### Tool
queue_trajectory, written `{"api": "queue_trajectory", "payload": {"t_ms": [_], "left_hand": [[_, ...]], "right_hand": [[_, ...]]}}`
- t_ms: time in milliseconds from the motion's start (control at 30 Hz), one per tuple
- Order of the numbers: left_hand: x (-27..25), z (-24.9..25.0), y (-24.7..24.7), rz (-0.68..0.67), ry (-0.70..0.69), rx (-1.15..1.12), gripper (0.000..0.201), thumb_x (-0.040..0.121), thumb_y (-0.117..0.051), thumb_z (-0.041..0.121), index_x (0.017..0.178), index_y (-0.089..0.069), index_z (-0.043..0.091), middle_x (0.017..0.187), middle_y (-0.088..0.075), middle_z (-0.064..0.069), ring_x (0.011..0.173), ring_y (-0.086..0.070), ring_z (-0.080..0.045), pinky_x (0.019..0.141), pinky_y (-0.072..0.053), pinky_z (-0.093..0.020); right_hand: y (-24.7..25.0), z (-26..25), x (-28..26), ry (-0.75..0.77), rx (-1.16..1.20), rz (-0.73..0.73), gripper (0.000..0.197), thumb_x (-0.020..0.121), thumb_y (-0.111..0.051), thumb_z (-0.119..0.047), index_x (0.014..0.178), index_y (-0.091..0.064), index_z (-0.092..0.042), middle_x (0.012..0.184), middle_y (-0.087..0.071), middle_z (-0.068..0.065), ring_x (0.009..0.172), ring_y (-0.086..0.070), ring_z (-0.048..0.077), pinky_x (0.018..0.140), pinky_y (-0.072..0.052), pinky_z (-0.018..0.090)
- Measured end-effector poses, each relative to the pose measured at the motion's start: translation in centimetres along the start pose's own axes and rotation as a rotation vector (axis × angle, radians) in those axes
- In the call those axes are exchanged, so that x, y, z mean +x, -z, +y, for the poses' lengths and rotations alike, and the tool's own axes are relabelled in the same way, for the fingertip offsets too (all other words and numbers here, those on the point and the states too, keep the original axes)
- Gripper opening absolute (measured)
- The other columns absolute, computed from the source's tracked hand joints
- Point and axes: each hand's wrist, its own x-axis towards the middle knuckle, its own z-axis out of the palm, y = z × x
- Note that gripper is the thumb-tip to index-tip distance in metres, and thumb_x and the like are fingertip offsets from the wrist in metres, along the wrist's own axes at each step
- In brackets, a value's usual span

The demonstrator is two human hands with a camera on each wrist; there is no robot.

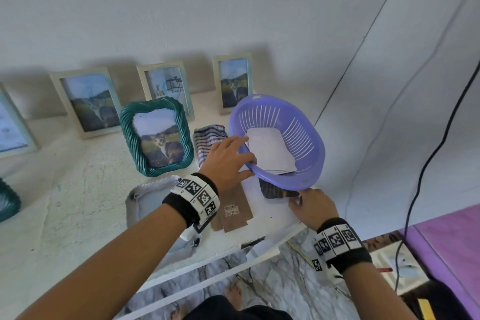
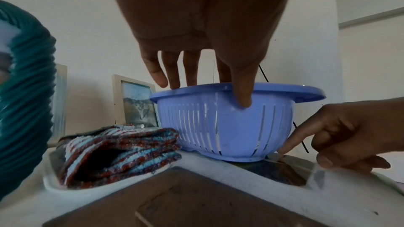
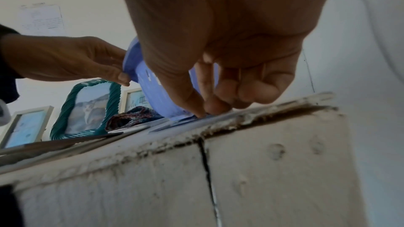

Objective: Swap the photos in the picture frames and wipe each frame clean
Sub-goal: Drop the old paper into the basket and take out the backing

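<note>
Fingers of the left hand are curled over the near-left rim of the purple basket, thumb outside on the slotted wall and the rest hooked over the rim, so the basket is gripped and tipped up on its far side. Fingers of the right hand are pinched on a dark photo lying flat on the tabletop under the basket's near edge. In the right wrist view, thumb and forefinger tips are seen pressed to the photo's edge at the tabletop's cracked front lip. A stack of pale photos is seen inside the basket only from the head view. From the left wrist view the basket's raised base is seen over the photo, with the right forefinger pointed under it.

A green rope-pattern frame with a cat photo is stood left of the basket, and a striped cloth lies between them in a white tray. Brown backing boards and a pale frame face down are seen near, below the left wrist. Three pale frames are leaned on the far wall. A black cable is hung at right.
</note>
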Motion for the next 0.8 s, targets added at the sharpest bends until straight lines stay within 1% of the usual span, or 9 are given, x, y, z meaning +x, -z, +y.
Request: {"api": "queue_trajectory", "payload": {"t_ms": [100,167,233,300,400,533,633,733,800], "left_hand": [[-0.3,0.0,-0.7,0.02,0.011,-0.022,0.032,0.093,-0.054,0.047,0.12,-0.061,0.032,0.158,-0.027,-0.002,0.145,-0.021,-0.026,0.114,-0.024,-0.046],[-0.5,-0.3,-0.8,0.034,0.016,-0.083,0.037,0.09,-0.059,0.049,0.122,-0.061,0.031,0.157,-0.028,-0.002,0.144,-0.024,-0.025,0.114,-0.028,-0.047],[-0.8,-0.5,-0.9,0.045,0.025,-0.147,0.052,0.082,-0.056,0.063,0.124,-0.058,0.032,0.157,-0.027,-0.002,0.142,-0.027,-0.025,0.112,-0.028,-0.046],[-1.3,-0.6,-1.1,0.076,0.064,-0.218,0.066,0.076,-0.043,0.077,0.124,-0.058,0.034,0.157,-0.026,-0.003,0.142,-0.028,-0.026,0.113,-0.028,-0.048],[-1.8,-0.5,-1.7,0.107,0.125,-0.277,0.066,0.079,-0.037,0.077,0.124,-0.059,0.036,0.159,-0.024,-0.006,0.143,-0.027,-0.027,0.112,-0.032,-0.051],[-2.1,0.0,-2.0,0.111,0.166,-0.307,0.063,0.082,-0.035,0.074,0.125,-0.059,0.034,0.16,-0.021,-0.005,0.141,-0.032,-0.029,0.109,-0.036,-0.051],[-2.1,0.3,-1.9,0.109,0.171,-0.31,0.06,0.083,-0.039,0.072,0.124,-0.059,0.033,0.161,-0.021,-0.005,0.139,-0.035,-0.03,0.108,-0.037,-0.051],[-2.0,0.3,-1.7,0.094,0.179,-0.309,0.047,0.089,-0.053,0.062,0.125,-0.058,0.033,0.162,-0.018,-0.004,0.141,-0.031,-0.029,0.111,-0.033,-0.048],[-1.9,0.3,-1.6,0.078,0.189,-0.297,0.045,0.09,-0.054,0.059,0.127,-0.057,0.033,0.162,-0.015,-0.003,0.143,-0.029,-0.029,0.112,-0.031,-0.047]], "right_hand": [[0.4,1.8,-0.9,0.017,0.125,0.037,0.013,0.093,-0.052,-0.025,0.101,-0.058,-0.017,0.065,-0.055,-0.003,0.069,-0.058,0.023,0.065,-0.043,0.029],[1.8,3.5,-1.3,-0.009,0.218,0.121,0.024,0.092,-0.055,-0.02,0.115,-0.063,-0.021,0.058,-0.054,-0.005,0.06,-0.055,0.019,0.065,-0.044,0.03],[4.2,5.1,-1.2,-0.062,0.224,0.229,0.026,0.093,-0.057,-0.018,0.116,-0.067,-0.019,0.057,-0.055,-0.006,0.06,-0.055,0.018,0.067,-0.042,0.027],[7.5,5.3,-0.4,-0.065,0.176,0.34,0.024,0.093,-0.056,-0.017,0.114,-0.069,-0.017,0.057,-0.058,-0.002,0.059,-0.056,0.02,0.069,-0.041,0.025],[12.3,2.6,1.7,0.068,0.068,0.435,0.024,0.094,-0.055,-0.018,0.115,-0.067,-0.016,0.06,-0.058,-0.004,0.06,-0.055,0.021,0.07,-0.042,0.026],[15.2,-3.5,6.7,0.255,-0.09,0.274,0.029,0.091,-0.055,-0.028,0.118,-0.063,-0.021,0.089,-0.068,0.003,0.09,-0.062,0.028,0.08,-0.046,0.033],[14.4,-8.2,11.2,0.39,-0.233,0.08,0.034,0.089,-0.06,-0.029,0.121,-0.063,-0.017,0.112,-0.066,0.008,0.107,-0.06,0.029,0.088,-0.043,0.032],[11.9,-11.6,15.3,0.431,-0.509,-0.084,0.037,0.09,-0.063,-0.03,0.121,-0.062,-0.011,0.12,-0.064,0.008,0.11,-0.059,0.028,0.092,-0.048,0.035],[10.0,-12.3,17.3,0.429,-0.627,-0.14,0.035,0.085,-0.068,-0.031,0.113,-0.063,-0.012,0.113,-0.067,0.007,0.099,-0.064,0.027,0.085,-0.054,0.039]]}}
